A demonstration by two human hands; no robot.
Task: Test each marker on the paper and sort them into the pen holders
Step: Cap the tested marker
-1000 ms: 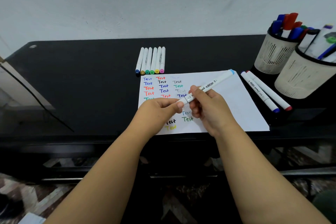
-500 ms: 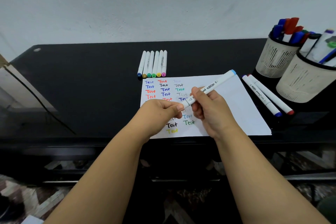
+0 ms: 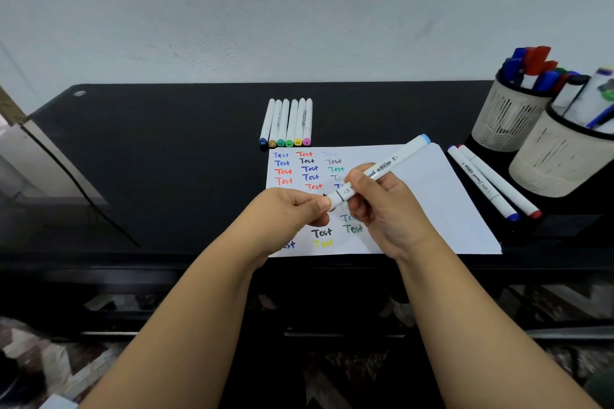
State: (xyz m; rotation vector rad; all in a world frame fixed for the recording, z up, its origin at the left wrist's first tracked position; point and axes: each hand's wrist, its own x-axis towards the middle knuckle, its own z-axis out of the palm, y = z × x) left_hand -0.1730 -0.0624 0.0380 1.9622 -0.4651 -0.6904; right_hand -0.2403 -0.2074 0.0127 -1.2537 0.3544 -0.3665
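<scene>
Your two hands are meeting over the near part of the paper. Your right hand is curling its fingers around the white marker, which is pointing its light blue end up toward 1 o'clock. Your left hand is pinching the marker's near cap, probably so one hand can hold firm while the other pulls or pushes the cap. I cannot tell which.

The paper is lying flat on the black bench, so you can write on it. It is already showing many colored "Test" words.

At 3 o'clock, two markers are lying side by side on the bench, just beside the paper.

At 12 o'clock, a row of six markers is lying neatly, maybe waiting for a turn.

Far off at 2 o'clock, two pen holders are standing close together. The nearer pen holder is holding white markers. The farther pen holder is holding blue and red capped ones.
</scene>
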